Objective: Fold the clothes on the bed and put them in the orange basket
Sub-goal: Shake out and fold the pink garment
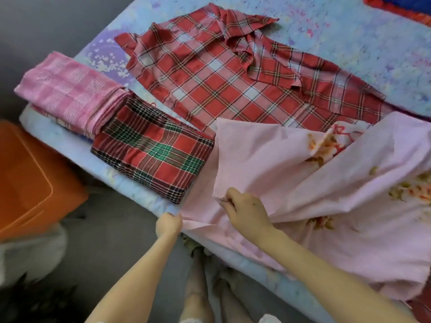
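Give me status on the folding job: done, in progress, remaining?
Done: a pink checked cloth and a red-green plaid cloth lie folded at the left end of the bed. In hand: the left hand and right hand grip the near edge of the rumpled pink floral cloth. Left: the red plaid cloth lies spread unfolded, and nothing shows in the visible part of the orange basket.

Grey floor [121,241]; white fuzzy object [30,250] on it, lower left; dark blurred shape [35,299] just below.
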Demonstrator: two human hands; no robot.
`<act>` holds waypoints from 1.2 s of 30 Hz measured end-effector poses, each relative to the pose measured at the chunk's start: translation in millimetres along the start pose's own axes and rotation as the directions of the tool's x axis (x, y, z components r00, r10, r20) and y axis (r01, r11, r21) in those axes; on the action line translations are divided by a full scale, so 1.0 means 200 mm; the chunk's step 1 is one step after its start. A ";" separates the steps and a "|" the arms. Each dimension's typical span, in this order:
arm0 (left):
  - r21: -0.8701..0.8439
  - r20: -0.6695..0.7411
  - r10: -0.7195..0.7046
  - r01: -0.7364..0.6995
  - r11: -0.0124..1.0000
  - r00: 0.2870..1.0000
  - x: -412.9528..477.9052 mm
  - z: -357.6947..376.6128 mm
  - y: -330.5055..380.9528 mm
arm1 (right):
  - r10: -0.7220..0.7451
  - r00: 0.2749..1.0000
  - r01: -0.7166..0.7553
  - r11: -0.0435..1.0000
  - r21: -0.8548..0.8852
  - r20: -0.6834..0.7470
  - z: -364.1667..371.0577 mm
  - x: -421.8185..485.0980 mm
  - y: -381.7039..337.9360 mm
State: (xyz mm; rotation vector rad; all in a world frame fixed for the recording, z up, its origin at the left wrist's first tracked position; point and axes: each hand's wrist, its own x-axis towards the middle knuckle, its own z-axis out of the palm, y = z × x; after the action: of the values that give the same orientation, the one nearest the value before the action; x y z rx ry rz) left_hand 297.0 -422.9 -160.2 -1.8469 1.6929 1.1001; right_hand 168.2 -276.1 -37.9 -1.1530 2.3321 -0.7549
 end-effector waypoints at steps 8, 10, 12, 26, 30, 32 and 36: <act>0.000 0.130 -0.081 0.082 0.997 0.988 0.12 0.05 0.00 | 0.138 0.987 -0.139 0.990 0.012 0.078 0.16 0.03 0.03; -0.015 0.141 -0.136 0.139 0.990 0.981 0.13 0.05 -0.02 | 0.161 0.983 -0.162 0.987 -0.002 0.090 0.18 0.05 0.03; -0.188 0.207 -0.169 0.208 0.960 0.964 0.12 0.04 -0.07 | 0.171 0.981 -0.171 0.985 -0.012 0.096 0.19 0.05 0.02; -0.473 0.202 0.054 0.049 0.879 0.978 0.02 0.01 -0.30 | 0.088 0.996 -0.088 0.996 -0.003 0.016 0.20 0.00 -0.06; -0.429 0.174 0.098 -0.014 0.903 0.980 -0.05 -0.07 -0.27 | 0.042 0.993 -0.037 0.998 0.044 -0.112 0.18 -0.01 -0.13; -0.359 0.191 0.165 -0.088 0.929 0.968 -0.09 -0.16 -0.19 | -0.001 0.984 0.009 0.999 0.046 -0.178 0.15 -0.01 -0.18; -0.402 0.293 0.293 -0.161 0.901 0.910 -0.29 -0.41 0.09 | -0.068 0.962 0.094 0.992 0.087 -0.263 0.02 0.01 -0.31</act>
State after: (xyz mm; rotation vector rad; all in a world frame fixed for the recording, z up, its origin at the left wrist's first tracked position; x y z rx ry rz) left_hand 305.3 -450.1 -63.0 -1.5431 1.5988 1.8367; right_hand 205.2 -309.3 -1.4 -1.1733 2.4349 -1.0984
